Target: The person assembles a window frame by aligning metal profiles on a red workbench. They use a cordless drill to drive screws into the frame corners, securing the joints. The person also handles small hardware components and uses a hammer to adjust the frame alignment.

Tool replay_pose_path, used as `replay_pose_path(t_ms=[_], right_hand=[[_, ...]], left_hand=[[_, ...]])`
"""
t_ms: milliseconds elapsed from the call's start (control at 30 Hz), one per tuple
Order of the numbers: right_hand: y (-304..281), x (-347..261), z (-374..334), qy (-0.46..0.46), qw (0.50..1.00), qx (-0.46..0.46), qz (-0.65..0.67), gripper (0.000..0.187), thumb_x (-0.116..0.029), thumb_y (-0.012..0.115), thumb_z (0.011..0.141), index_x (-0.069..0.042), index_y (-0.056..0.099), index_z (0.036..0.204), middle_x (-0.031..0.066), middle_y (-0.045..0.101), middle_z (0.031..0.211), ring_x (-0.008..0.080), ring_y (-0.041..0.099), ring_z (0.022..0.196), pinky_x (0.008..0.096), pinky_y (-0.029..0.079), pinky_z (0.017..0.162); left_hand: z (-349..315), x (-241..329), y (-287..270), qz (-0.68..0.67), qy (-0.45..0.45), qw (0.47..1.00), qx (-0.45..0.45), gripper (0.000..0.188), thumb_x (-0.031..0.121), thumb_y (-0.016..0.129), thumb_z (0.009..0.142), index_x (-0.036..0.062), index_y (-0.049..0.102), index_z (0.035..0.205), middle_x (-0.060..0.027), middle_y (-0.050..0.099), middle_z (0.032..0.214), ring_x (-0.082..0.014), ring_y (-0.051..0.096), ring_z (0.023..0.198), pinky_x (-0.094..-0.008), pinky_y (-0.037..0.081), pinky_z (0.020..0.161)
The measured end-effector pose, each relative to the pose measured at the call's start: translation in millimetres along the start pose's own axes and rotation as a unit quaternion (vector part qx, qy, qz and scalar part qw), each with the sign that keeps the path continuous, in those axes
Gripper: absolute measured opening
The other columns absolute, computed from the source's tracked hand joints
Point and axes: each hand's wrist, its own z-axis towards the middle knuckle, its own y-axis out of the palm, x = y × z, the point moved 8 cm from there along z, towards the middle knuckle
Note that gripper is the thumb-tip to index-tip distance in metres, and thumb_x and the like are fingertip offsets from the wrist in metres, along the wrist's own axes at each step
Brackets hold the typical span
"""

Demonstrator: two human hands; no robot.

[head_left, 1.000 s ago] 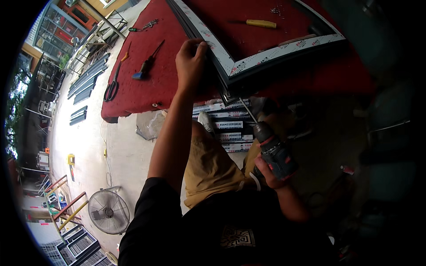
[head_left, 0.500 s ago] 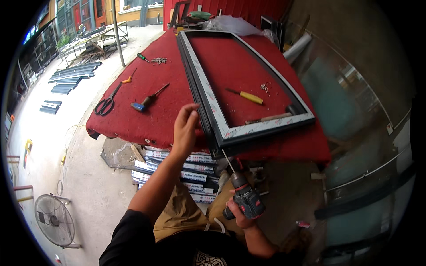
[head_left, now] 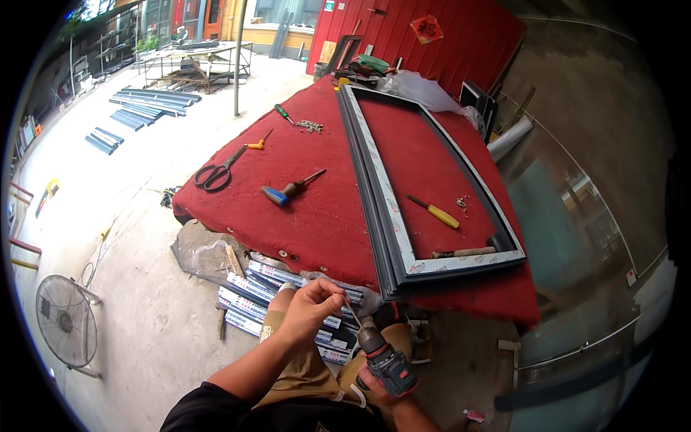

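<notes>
My right hand point(head_left: 381, 385) grips a black and grey cordless drill point(head_left: 390, 366), held low in front of my lap with its long bit point(head_left: 352, 313) angled up and away. At the bit's tip, my left hand point(head_left: 314, 308) is closed in a pinch; what is between thumb and finger is too small to make out. Beyond both hands, a dark rectangular frame point(head_left: 389, 209) with white film on its face lies on the red cloth-covered table point(head_left: 302, 234), its near corner jutting over the table edge.
On the cloth lie scissors point(head_left: 218, 173), a blue-tipped T-handle screwdriver point(head_left: 291, 191), a green screwdriver point(head_left: 283, 114) and a pile of screws point(head_left: 311, 126). Inside the frame are a yellow screwdriver point(head_left: 440, 214) and a hammer point(head_left: 464, 253). Film-wrapped profiles point(head_left: 248, 302) lie below; a fan point(head_left: 66, 322) stands left.
My left hand has come down from beside the frame to the bit's tip, its fingers now pinched. The drill has drawn back from the frame's near corner. The view has shifted.
</notes>
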Motion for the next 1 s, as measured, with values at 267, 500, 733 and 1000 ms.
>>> replay_pose_path(t_ms=[267,500,733,1000], right_hand=[[35,-8,6,0.051,0.996,-0.072,0.011,0.017,-0.019,0.08,0.092,-0.007,0.076,0.103,0.0072,0.076,0.087,0.0264,0.076,0.082,0.0435,0.06,0.077],[46,0,-1,-0.077,0.986,-0.106,-0.099,0.017,-0.017,0.081,0.093,-0.006,0.074,0.105,0.0035,0.072,0.083,0.0195,0.071,0.075,0.0388,0.057,0.073],[58,0,-15,-0.09,0.98,-0.156,-0.089,0.013,-0.014,0.081,0.094,-0.007,0.075,0.103,0.003,0.073,0.085,0.0171,0.072,0.078,0.0361,0.057,0.074],[54,-19,-5,0.073,0.983,-0.078,0.146,0.012,-0.01,0.08,0.096,-0.004,0.075,0.105,0.0048,0.074,0.087,0.0161,0.072,0.08,0.0361,0.059,0.076]], left_hand=[[-14,5,-27,-0.092,-0.019,0.995,0.024,0.018,0.02,0.079,0.104,0.0074,0.07,0.114,-0.0079,0.077,0.105,-0.0135,0.069,0.085,-0.0281,0.056,0.081],[-21,7,-40,-0.053,-0.072,0.996,0.024,0.018,0.022,0.079,0.106,0.0064,0.071,0.111,-0.004,0.075,0.102,-0.0095,0.064,0.086,-0.0254,0.052,0.08],[-26,8,-47,-0.049,-0.109,0.993,-0.004,0.018,0.022,0.082,0.103,0.0085,0.073,0.109,-0.0049,0.079,0.102,-0.0084,0.064,0.08,-0.0246,0.051,0.075],[-26,18,-40,-0.054,-0.109,0.992,-0.045,0.02,0.023,0.084,0.102,0.0069,0.075,0.109,-0.0066,0.081,0.101,-0.0095,0.069,0.082,-0.0248,0.053,0.076]])
